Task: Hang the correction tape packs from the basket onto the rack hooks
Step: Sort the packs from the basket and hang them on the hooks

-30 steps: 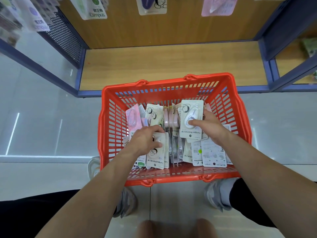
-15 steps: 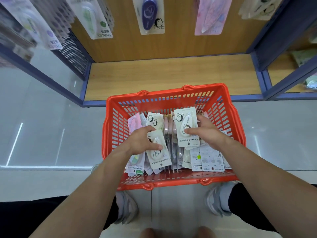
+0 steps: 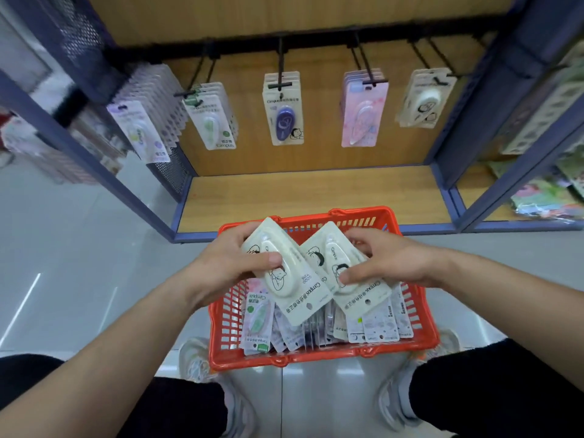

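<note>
Two at once, low in the centre of the frame: gripping the first cream pack (image 3: 286, 279) in the left hand (image 3: 227, 270), thumb pressed across the blister, and pinching the second cream pack (image 3: 343, 270) in the right hand (image 3: 392, 263), thumb on its face, fingers behind. Holding both just above the red basket (image 3: 322, 358), inner corners overlapping or very nearly so. Could snag there and twist one card out of a thumb-led hold; would likely fall back among the remaining packs (image 3: 262, 324) standing in the basket. Carrying both with the punched ends toward the bottom edge of the frame, so probably must turn each before threading, with no free hand to help. Risks a fumble.

Further up, past the wooden shelf base (image 3: 316, 194), facing five loaded hooks (image 3: 280, 64) along the black bar (image 3: 316, 42). Matching cream stack (image 3: 425, 96) at upper right, with the pink stack (image 3: 363, 109) just beside it. Could easily mis-hang there. Shoving onto an already full hook might also knock front cards off.
</note>
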Available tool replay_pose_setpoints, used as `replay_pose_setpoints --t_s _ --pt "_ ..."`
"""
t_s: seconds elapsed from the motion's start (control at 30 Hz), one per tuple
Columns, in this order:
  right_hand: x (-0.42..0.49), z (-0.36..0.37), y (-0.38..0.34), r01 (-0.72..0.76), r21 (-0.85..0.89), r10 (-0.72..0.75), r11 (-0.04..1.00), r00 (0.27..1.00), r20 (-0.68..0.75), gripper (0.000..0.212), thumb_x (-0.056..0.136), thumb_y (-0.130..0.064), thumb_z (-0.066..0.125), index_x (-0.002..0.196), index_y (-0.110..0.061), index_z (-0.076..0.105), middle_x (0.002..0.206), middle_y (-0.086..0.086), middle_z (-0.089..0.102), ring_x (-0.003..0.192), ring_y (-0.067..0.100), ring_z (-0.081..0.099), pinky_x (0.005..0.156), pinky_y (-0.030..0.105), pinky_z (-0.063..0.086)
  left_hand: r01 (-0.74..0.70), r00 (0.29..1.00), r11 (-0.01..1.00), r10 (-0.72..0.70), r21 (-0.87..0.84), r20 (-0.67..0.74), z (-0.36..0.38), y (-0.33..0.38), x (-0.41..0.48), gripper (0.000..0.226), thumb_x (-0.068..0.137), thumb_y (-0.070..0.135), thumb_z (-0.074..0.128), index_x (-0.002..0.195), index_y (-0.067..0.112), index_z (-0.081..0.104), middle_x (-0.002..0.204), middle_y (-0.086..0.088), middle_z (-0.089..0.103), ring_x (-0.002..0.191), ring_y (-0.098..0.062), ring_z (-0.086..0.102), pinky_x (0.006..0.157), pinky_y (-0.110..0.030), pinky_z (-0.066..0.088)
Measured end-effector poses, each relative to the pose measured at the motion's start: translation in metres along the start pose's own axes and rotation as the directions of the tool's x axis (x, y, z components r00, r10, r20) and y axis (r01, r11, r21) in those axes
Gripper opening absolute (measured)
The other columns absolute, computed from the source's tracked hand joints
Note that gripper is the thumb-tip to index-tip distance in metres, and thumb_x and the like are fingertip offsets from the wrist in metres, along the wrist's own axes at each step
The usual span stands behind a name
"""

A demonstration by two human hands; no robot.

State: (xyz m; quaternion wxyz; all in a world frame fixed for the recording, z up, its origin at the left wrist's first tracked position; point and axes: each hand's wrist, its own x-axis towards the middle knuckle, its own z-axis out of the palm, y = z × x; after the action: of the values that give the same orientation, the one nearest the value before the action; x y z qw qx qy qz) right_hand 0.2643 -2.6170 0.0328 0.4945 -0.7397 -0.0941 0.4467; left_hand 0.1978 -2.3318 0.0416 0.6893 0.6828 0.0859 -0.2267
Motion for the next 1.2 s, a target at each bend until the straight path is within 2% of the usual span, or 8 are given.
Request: replay_pose_setpoints --t_s 0.4,0.57,0.7,0.8,0.93,1.03,1.1,1.2 --pt "-0.023 0.022 0.012 0.074 0.271 -0.078 0.96 0.997 0.003 0.05 0.086 -0.022 0.073 0.135 -0.017 0.06 0.123 0.016 0.072 0.115 0.04 0.068 0.101 0.065 0.05 -0.013 0.989 1.0 0.015 0.015 -0.147 0.026 -0.011 -0.004 0.055 0.067 0.024 0.085 0.115 0.004 0.069 0.105 -0.019 0.077 0.092 -0.035 0.076 0.084 -0.045 0.06" --pt "-0.007 0.03 0.013 0.071 0.265 -0.068 0.962 0.997 -0.02 0.031 0.101 -0.031 0.063 0.13 -0.023 0.065 0.125 0.016 0.071 0.118 0.04 0.066 0.099 0.064 0.052 -0.006 0.995 1.0 0.008 0.016 -0.095 0.036 -0.012 0.006 0.053 0.064 0.024 0.088 0.111 0.009 0.069 0.099 -0.014 0.078 0.086 -0.031 0.076 0.07 -0.039 0.06" --pt "0.007 0.029 0.011 0.071 0.193 -0.056 0.979 0.995 -0.082 0.026 0.101 -0.037 0.063 0.126 -0.029 0.066 0.119 0.003 0.075 0.112 0.025 0.07 0.095 0.044 0.056 -0.005 0.993 0.998 0.012 0.058 -0.114 0.043 -0.017 0.017 0.07 0.054 0.04 0.09 0.115 0.014 0.068 0.103 -0.012 0.078 0.094 -0.036 0.076 0.085 -0.058 0.059" --pt "0.017 0.03 0.012 0.064 0.142 -0.051 0.988 0.994 -0.098 0.024 0.1 -0.037 0.063 0.124 -0.033 0.065 0.116 -0.007 0.075 0.108 0.013 0.071 0.095 0.033 0.053 -0.017 0.991 0.998 0.023 0.052 -0.132 0.045 -0.022 0.028 0.069 0.056 0.034 0.093 0.117 0.019 0.065 0.105 -0.006 0.078 0.095 -0.03 0.076 0.086 -0.053 0.059" --pt "0.026 0.029 0.015 0.042 0.123 -0.024 0.991 0.989 -0.145 0.029 0.102 -0.047 0.057 0.123 -0.031 0.069 0.112 -0.006 0.077 0.106 0.014 0.072 0.096 0.037 0.054 -0.002 0.993 1.0 0.003 0.013 -0.12 0.047 -0.027 0.041 0.07 0.061 0.028 0.091 0.124 0.032 0.061 0.109 0.0 0.076 0.096 -0.023 0.076 0.083 -0.042 0.062" --pt "0.032 0.026 0.019 0.019 0.138 0.015 0.99 0.97 -0.242 0.057 0.081 -0.08 0.058 0.114 -0.035 0.072 0.117 -0.012 0.073 0.119 0.016 0.065 0.111 0.053 0.044 0.014 0.993 0.998 -0.022 -0.064 -0.115 0.047 -0.029 0.049 0.072 0.062 0.029 0.091 0.127 0.029 0.061 0.114 -0.004 0.076 0.097 -0.027 0.076 0.077 -0.038 0.059" --pt "0.037 0.022 0.022 0.015 0.187 0.038 0.982 0.96 -0.278 0.075 0.067 -0.09 0.06 0.114 -0.033 0.072 0.118 -0.009 0.072 0.116 0.019 0.066 0.103 0.054 0.049 0.031 0.991 0.994 -0.044 -0.1 -0.125 0.046 -0.03 0.053 0.074 0.06 0.033 0.092 0.127 0.027 0.062 0.11 -0.008 0.077 0.092 -0.029 0.077 0.072 -0.038 0.057" --pt "0.037 0.012 0.019 0.071 0.232 -0.01 0.97 0.967 -0.256 0.065 0.069 -0.082 0.066 0.099 -0.025 0.07 0.095 -0.003 0.074 0.09 0.018 0.071 0.083 0.044 0.054 0.043 0.979 0.988 -0.071 -0.151 -0.19 0.041 -0.032 0.06 0.07 0.064 0.033 0.087 0.129 0.022 0.063 0.109 -0.011 0.077 0.089 -0.026 0.076 0.076 -0.043 0.058"
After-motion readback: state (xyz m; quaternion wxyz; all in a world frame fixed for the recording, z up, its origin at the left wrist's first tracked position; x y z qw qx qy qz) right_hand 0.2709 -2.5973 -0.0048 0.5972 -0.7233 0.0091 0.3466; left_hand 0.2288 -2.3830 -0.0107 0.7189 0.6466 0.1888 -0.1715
